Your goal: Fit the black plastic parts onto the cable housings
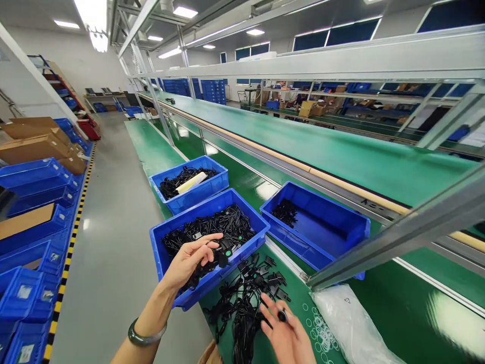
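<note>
My left hand [192, 257] is over the front blue bin [212, 275], its index finger stretched and the other fingers curled. At its fingertips is a black corded part [224, 257] with a round green sticker, pinched by the cord. Below lies a tangle of similar black cables [204, 227] filling the bin. My right hand [286, 331] is low over the green bench, fingers partly spread, with a small black round-ended piece [282, 316] held against them. Beside it lie a pile of black cables with flat connectors [246, 303] and loose white rings [322, 331].
Behind stands another blue bin [189, 194] with black cables and a pale yellow piece [192, 182]. To the right, a blue bin [326, 235] holds a few black parts. A clear plastic bag [352, 323] lies near a slanting metal post [394, 232]. A green conveyor [303, 141] runs behind.
</note>
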The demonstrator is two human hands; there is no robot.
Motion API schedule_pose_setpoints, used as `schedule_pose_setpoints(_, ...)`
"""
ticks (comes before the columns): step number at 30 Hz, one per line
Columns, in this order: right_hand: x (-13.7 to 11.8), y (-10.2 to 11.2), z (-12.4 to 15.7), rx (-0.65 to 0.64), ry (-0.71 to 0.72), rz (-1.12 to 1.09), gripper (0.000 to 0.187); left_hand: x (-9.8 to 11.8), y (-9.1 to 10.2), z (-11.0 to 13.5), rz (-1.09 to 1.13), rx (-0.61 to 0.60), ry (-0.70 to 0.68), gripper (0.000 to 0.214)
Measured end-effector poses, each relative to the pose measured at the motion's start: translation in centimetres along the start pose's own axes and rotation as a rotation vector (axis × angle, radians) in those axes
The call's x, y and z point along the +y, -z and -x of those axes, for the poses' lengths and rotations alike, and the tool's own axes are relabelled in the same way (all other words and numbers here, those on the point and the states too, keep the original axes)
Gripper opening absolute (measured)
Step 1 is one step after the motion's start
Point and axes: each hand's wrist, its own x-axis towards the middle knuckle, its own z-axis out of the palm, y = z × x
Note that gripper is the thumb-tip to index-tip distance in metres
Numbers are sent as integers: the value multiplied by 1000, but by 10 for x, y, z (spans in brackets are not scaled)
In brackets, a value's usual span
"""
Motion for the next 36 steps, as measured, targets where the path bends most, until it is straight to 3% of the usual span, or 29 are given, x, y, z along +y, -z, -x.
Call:
schedule_pose_setpoints(3, 3, -47, -21, -161, -96, -259, 24, 5, -14, 0, -8, -42, -58, 36)
schedule_pose_setpoints(5, 7, -63, -31, -247, -122, -358, 23, 9, -25, 4, -83, -189, -58, 37)
schedule_pose_setpoints(9, 10, -65, -41, -238, -40, -457, 18, 12, -50, 22, -232, -604, -50, 36)
schedule_pose_setpoints(12, 4, -56, -41, -183, 8, -486, 12, -2, -69, 37, -248, -788, 4, 39)
schedule_pose_setpoints(14, 0, -48, -40, -166, 38, -493, 12, -17, -79, 43, -237, -774, 66, 42)
schedule_pose_setpoints(17, -2, -30, -35, -106, 56, -486, 15, -36, -92, 44, -145, -559, 204, 50)
schedule_pose_setpoints(20, 2, -8, -20, -55, 53, -468, 16, -37, -110, 41, 42, -390, 340, 51)
schedule_pose_setpoints(23, 3, 12, 6, -30, 95, -485, 16, -29, -142, 45, 217, -429, 423, 49)
schedule_pose_setpoints(26, -4, 36, 35, 76, 202, -516, 14, -32, -179, 58, 196, -603, 380, 49)
schedule_pose_setpoints(28, -8, 57, 52, 181, 284, -497, 15, -49, -199, 70, 119, -729, 311, 49)
schedule_pose_setpoints(31, -2, 93, 74, 347, 398, -378, 21, -100, -212, 90, 22, -873, 307, 51)
schedule_pose_setpoints(34, 26, 121, 86, 437, 449, -200, 23, -162, -215, 112, 49, -961, 528, 55)
schedule_pose_setpoints(36, 52, 131, 90, 421, 444, -77, 22, -192, -217, 126, 148, -907, 705, 78)
